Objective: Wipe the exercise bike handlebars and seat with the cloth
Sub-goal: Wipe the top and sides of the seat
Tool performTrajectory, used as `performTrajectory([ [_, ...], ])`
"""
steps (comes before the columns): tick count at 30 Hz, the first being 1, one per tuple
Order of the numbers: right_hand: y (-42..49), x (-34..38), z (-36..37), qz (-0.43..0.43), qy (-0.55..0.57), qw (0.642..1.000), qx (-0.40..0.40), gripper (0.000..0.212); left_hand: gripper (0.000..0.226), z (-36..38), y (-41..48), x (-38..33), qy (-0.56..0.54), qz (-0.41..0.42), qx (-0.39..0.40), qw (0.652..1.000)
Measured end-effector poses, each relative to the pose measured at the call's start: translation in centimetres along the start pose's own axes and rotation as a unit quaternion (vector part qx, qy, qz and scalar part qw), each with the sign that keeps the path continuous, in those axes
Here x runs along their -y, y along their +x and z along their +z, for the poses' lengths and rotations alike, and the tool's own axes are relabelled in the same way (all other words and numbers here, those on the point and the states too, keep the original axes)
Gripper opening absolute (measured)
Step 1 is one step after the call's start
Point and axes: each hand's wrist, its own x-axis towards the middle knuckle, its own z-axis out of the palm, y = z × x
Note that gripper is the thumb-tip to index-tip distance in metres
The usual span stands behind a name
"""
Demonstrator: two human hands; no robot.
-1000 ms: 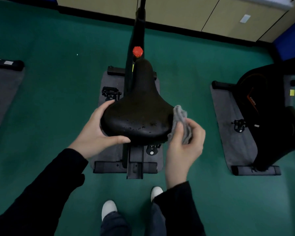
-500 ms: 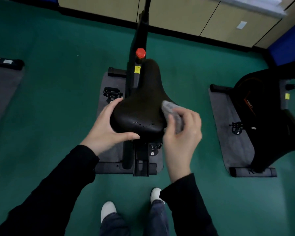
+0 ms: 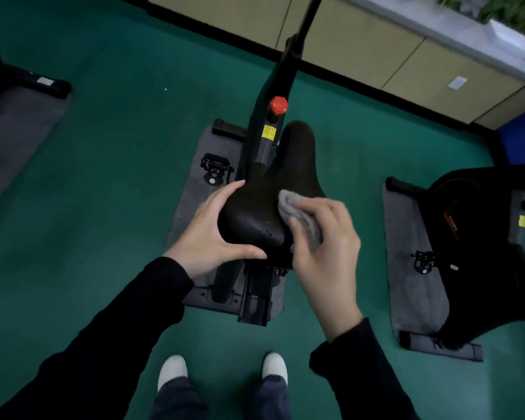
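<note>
The black bike seat (image 3: 273, 183) sits in the middle of the view, its narrow nose pointing away from me, with small water drops near its rear edge. My left hand (image 3: 215, 234) grips the seat's left rear side, thumb curled under the back edge. My right hand (image 3: 325, 244) holds a bunched grey cloth (image 3: 300, 216) and presses it on the seat's right rear part. The bike's black frame (image 3: 282, 74) with a red knob (image 3: 278, 105) runs forward; the handlebars are out of view.
The bike stands on a grey mat (image 3: 191, 204) on green floor, a pedal (image 3: 214, 171) to the left. A second black bike (image 3: 479, 244) on its own mat stands close at the right. Another mat and bike base (image 3: 28, 83) lie far left. Beige cabinets (image 3: 376, 47) line the back wall.
My right hand moved the cloth from the seat's right rear edge up onto its top surface, leftward. My left hand kept its grip on the seat's left side.
</note>
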Motion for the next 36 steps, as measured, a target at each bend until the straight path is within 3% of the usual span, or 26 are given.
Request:
performTrajectory([
  [4,-2.1,-1.6,-1.5,-0.096,0.037,0.993,0.057,0.014,0.113,0.5,-0.5,0.4,-0.013,-0.01,-0.024,1.0],
  [10,2.4,-1.4,-0.8,-0.107,0.051,0.985,0.126,0.011,0.111,3.8,-2.9,1.5,-0.072,-0.069,-0.166,0.981],
  [15,3.0,-2.1,-1.6,-0.289,0.095,0.91,0.284,0.009,0.104,6.8,-4.2,1.6,-0.124,-0.088,-0.243,0.958],
  [22,7.8,-1.8,0.8,-0.248,0.065,0.932,0.258,0.01,0.106,10.2,-4.6,1.7,-0.161,-0.083,-0.332,0.926],
  [24,8.2,-0.5,2.0,-0.302,0.06,0.903,0.299,0.008,0.097,11.3,-4.7,1.7,-0.174,-0.083,-0.358,0.914],
  [27,7.9,-0.9,0.9,-0.432,0.067,0.816,0.379,0.007,0.076,12.5,-4.7,1.3,-0.203,-0.085,-0.381,0.898],
  [29,8.2,-1.9,-0.6,-0.471,0.075,0.776,0.414,0.007,0.079,13.2,-4.6,1.1,-0.221,-0.08,-0.39,0.89],
  [34,10.1,0.8,1.5,-0.45,0.03,0.802,0.391,0.008,0.087,13.7,-4.4,0.9,-0.254,-0.059,-0.399,0.879],
  [36,9.9,3.0,3.4,-0.457,-0.012,0.781,0.425,0.009,0.083,13.8,-4.2,0.8,-0.257,-0.056,-0.413,0.872],
])
